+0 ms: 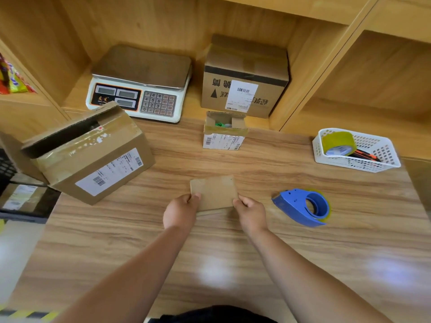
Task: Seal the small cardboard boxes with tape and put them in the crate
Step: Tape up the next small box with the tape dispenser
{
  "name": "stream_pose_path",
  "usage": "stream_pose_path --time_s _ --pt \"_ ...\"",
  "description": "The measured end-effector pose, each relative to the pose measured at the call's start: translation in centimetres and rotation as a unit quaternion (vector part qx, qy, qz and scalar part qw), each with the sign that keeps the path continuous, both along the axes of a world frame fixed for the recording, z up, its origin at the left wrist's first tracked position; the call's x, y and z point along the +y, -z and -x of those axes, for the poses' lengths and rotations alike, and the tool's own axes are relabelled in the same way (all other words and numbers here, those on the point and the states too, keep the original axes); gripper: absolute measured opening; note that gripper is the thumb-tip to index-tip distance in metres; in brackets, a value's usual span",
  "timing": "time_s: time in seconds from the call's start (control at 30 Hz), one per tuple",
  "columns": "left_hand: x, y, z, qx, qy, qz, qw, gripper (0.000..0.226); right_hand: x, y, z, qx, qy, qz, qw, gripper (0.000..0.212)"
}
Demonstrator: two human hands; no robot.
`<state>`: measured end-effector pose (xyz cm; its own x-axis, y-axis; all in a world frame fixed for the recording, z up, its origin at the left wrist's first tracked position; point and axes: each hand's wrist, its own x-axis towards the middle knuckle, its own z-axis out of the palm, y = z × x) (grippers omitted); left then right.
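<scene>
Hands meet at centre frame, arms outstretched: left hand [180, 212] and right hand [250, 212] each pinch the small cardboard box [214, 192] by its near corners.

A parcel-packing station: weighing scale [140, 83], labelled cartons [243, 78] (barcodes), tape dispenser [303, 206].

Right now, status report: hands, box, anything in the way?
Left hand and right hand both grip the small cardboard box. Blue tape dispenser lies to its right, untouched. Nothing between them.

Crate [5, 165] cut off left; open box [224, 136] contents indistinct.
</scene>
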<state>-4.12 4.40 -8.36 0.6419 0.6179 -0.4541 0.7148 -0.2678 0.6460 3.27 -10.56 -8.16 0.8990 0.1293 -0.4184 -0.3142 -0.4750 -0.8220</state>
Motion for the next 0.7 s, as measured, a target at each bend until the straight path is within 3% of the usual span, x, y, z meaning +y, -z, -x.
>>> stream_pose_path --time_s 0.13,0.23,0.43,0.6,0.7 --pt "0.6 0.1 1.2 -0.019 0.026 0.064 0.997 0.036 0.2 -0.1 0.2 0.011 0.039 0.007 0.999 0.033" --pt "0.7 -0.2 2.1 -0.032 0.045 0.103 0.993 0.055 0.2 -0.3 0.5 0.002 0.040 0.012 0.999 0.035" --pt "1.5 -1.1 2.1 -0.085 -0.021 0.038 0.995 0.020 1.3 -1.2 0.5 -0.023 0.001 -0.045 0.999 0.004" --pt "2.3 -2.5 1.5 -0.051 -0.081 0.051 0.994 0.038 1.5 -2.0 0.4 0.010 -0.139 -0.025 0.990 0.041" --pt "2.6 -2.9 1.3 -0.028 -0.079 0.039 0.996 0.047 1.4 -1.8 0.6 0.010 -0.166 -0.062 0.984 0.052"
